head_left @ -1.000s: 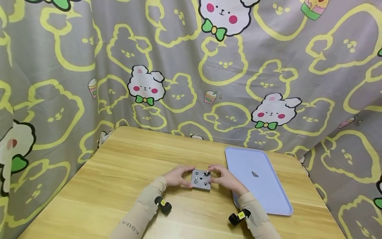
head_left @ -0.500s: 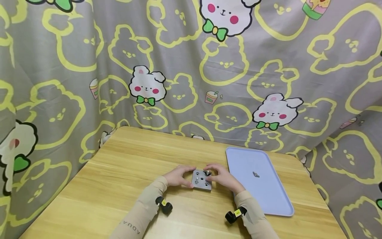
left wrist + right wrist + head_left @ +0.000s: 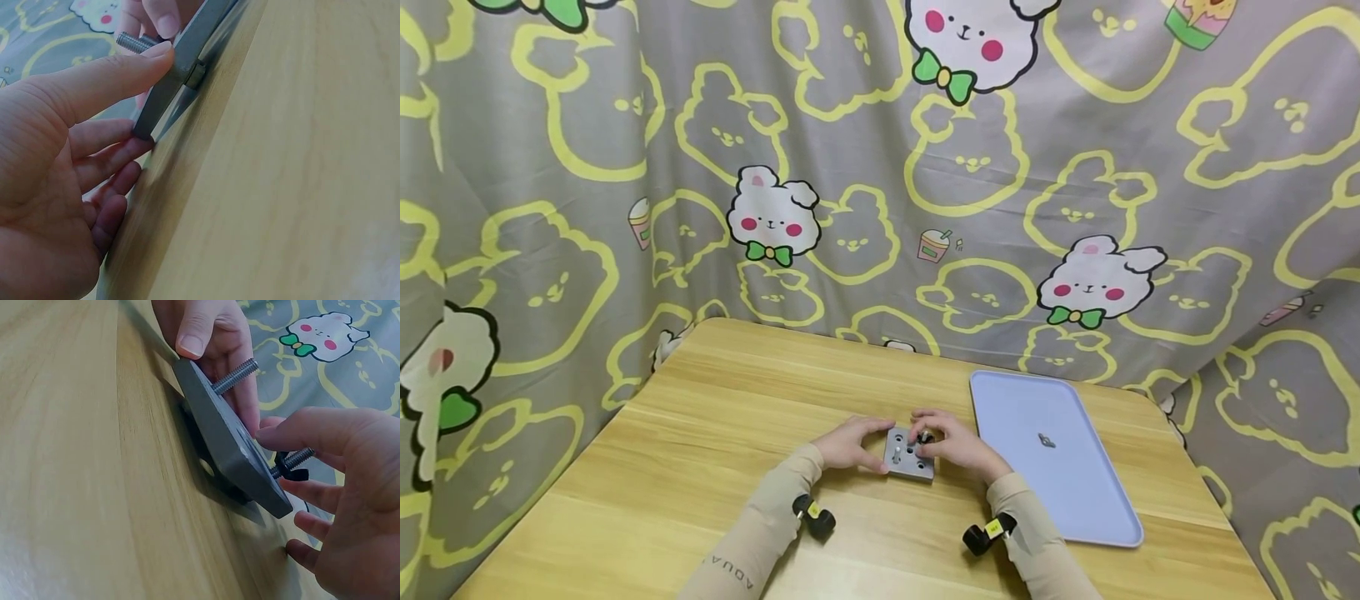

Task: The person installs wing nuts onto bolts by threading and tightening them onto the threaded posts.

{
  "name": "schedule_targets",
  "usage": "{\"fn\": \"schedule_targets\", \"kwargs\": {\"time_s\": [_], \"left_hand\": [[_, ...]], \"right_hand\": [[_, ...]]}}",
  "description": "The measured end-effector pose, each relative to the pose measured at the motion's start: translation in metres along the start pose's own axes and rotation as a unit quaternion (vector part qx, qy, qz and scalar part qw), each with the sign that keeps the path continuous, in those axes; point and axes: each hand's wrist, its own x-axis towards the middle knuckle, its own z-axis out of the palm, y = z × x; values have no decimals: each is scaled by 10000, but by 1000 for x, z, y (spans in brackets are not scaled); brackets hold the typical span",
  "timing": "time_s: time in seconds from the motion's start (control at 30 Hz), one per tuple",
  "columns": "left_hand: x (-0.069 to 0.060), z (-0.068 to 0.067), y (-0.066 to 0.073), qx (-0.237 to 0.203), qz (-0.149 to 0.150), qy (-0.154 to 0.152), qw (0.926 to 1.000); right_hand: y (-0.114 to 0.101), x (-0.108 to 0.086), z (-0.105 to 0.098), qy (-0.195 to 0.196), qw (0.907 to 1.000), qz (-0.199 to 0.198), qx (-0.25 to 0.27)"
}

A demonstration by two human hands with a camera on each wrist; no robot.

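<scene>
A grey metal plate (image 3: 912,473) with several holes lies nearly flat just above the table, with a bolt head showing beneath it in the left wrist view. Two threaded bolts stand up through it: a bare bolt (image 3: 234,376) on the left and one carrying a dark wing nut (image 3: 295,474) at the far right corner. My left hand (image 3: 848,442) grips the plate's left side, thumb on the near corner and fingers at the far one. With thumb and index finger, my right hand (image 3: 957,443) holds around the wing nut; the exact contact is partly hidden.
A pale blue tray (image 3: 1101,496) lies on the right of the wooden table (image 3: 760,375), bearing a second, loose wing nut (image 3: 1047,440). Black wrist cameras (image 3: 816,518) sit on both sleeves. A patterned curtain (image 3: 842,150) hangs behind the table.
My right hand has shifted slightly left over the plate, and its fingers have changed position around the wing nut. The left hand keeps its grip on the plate.
</scene>
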Motion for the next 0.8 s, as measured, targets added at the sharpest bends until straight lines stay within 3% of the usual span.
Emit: {"fn": "schedule_targets", "kwargs": {"time_s": [0.17, 0.5, 0.8], "left_hand": [[0, -1, 0, -23, -19, -11, 10000], [0, 2, -1, 157, -39, 32, 9999], [1, 2, -1, 52, 66, 37, 10000]], "right_hand": [[-3, 0, -1, -45, 10000, 75, 32], [-2, -10, -6, 331, 9981, 513, -94], [-2, -19, -6, 718, 9961, 456, -211]]}}
